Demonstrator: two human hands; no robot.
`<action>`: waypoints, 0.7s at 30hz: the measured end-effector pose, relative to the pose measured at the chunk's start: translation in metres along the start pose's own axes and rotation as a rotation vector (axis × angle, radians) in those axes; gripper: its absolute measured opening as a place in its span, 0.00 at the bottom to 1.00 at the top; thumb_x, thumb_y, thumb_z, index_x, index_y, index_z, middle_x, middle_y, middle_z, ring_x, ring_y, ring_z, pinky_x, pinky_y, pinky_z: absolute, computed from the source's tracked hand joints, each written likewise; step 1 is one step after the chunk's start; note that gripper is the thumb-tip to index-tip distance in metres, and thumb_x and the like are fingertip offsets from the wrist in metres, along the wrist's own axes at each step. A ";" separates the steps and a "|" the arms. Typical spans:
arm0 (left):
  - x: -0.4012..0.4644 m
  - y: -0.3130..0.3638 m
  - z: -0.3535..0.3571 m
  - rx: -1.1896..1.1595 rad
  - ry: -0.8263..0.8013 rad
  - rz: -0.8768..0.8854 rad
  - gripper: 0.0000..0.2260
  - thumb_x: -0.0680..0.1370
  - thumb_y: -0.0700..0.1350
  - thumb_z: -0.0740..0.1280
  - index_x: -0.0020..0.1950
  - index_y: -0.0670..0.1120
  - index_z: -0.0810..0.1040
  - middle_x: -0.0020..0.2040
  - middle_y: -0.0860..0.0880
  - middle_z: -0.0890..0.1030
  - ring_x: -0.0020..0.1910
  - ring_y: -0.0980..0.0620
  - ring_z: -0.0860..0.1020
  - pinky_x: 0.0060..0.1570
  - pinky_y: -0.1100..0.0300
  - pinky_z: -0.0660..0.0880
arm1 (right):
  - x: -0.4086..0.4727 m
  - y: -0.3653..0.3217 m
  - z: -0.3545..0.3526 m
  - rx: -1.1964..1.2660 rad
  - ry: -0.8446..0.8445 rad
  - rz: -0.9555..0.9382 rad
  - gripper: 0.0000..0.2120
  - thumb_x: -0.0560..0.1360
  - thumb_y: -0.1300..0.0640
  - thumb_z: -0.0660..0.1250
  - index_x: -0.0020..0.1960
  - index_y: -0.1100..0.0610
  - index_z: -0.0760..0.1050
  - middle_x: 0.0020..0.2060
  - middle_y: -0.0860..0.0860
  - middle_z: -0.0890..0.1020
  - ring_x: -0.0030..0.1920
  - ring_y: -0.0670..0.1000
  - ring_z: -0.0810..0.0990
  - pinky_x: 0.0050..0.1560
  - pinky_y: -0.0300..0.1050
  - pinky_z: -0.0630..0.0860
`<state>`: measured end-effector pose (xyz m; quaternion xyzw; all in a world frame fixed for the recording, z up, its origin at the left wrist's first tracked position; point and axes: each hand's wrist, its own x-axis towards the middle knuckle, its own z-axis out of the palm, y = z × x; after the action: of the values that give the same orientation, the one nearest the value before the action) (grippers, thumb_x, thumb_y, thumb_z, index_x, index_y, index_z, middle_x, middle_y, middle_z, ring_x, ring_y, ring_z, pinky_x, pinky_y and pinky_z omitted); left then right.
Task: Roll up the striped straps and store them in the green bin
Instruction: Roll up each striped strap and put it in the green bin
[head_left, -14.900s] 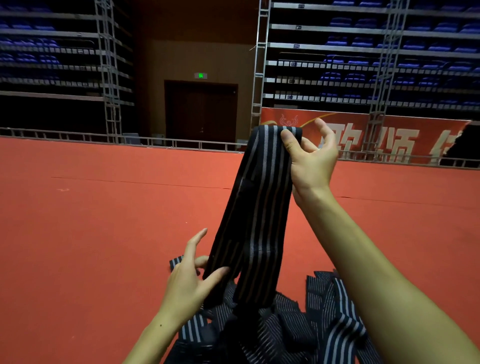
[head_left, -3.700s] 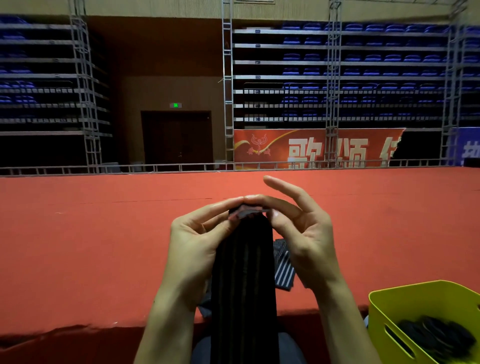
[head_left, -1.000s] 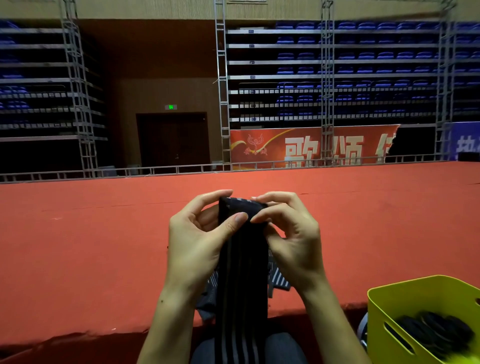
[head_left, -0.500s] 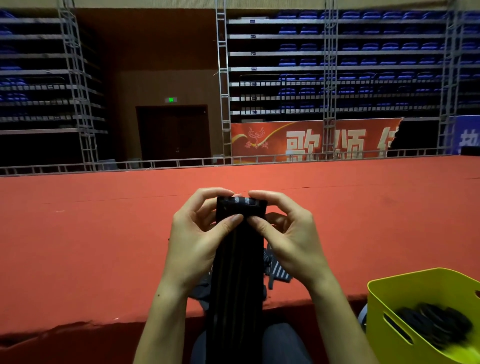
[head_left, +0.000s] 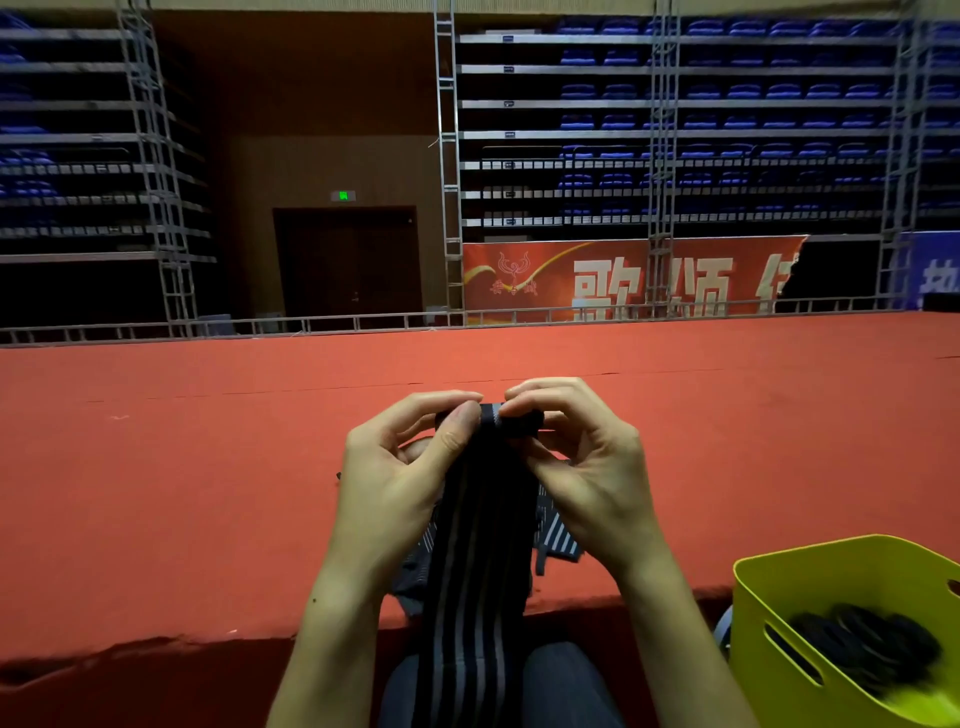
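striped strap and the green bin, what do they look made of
Striped strap: looks like woven, probably elastic fabric, matte, dark with pale lengthwise stripes; it hangs limp and curls into a tight roll where the left hand and right hand pinch it.
Green bin: likely moulded plastic, smooth with a slight sheen, with a rounded rim and cut-out handle slot.

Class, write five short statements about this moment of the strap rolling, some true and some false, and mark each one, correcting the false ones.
1. Both the left hand and the right hand pinch the top of the striped strap. True.
2. The green bin is empty. False: dark rolled straps lie inside.
3. The bin stands at the person's right. True.
4. The strap is fully rolled. False: only its top end is rolled; most hangs down.
5. The carpet is blue. False: it is red.
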<state>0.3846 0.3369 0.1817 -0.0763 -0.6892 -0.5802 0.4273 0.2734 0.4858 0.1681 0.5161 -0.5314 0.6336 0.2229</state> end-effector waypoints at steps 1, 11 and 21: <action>0.000 0.000 0.000 -0.010 0.007 0.006 0.06 0.81 0.41 0.74 0.57 0.43 0.88 0.51 0.47 0.90 0.50 0.55 0.88 0.49 0.64 0.82 | 0.000 0.000 0.000 0.008 -0.007 0.018 0.14 0.77 0.72 0.75 0.55 0.55 0.85 0.57 0.53 0.83 0.60 0.57 0.85 0.58 0.52 0.83; -0.003 -0.009 -0.010 -0.062 0.006 0.027 0.11 0.76 0.32 0.76 0.58 0.40 0.87 0.56 0.48 0.89 0.58 0.51 0.88 0.59 0.59 0.84 | -0.005 -0.010 -0.010 0.145 -0.083 0.438 0.16 0.80 0.54 0.75 0.67 0.47 0.82 0.58 0.52 0.88 0.54 0.54 0.89 0.59 0.59 0.86; 0.000 -0.010 -0.003 -0.079 0.054 0.045 0.22 0.71 0.33 0.80 0.63 0.43 0.84 0.57 0.47 0.89 0.56 0.48 0.89 0.55 0.57 0.84 | -0.004 -0.005 -0.005 0.049 -0.096 0.392 0.28 0.83 0.60 0.71 0.81 0.56 0.70 0.72 0.48 0.80 0.72 0.41 0.78 0.71 0.41 0.77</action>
<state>0.3802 0.3308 0.1740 -0.0927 -0.6520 -0.5990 0.4555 0.2772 0.4928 0.1672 0.4376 -0.6163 0.6522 0.0571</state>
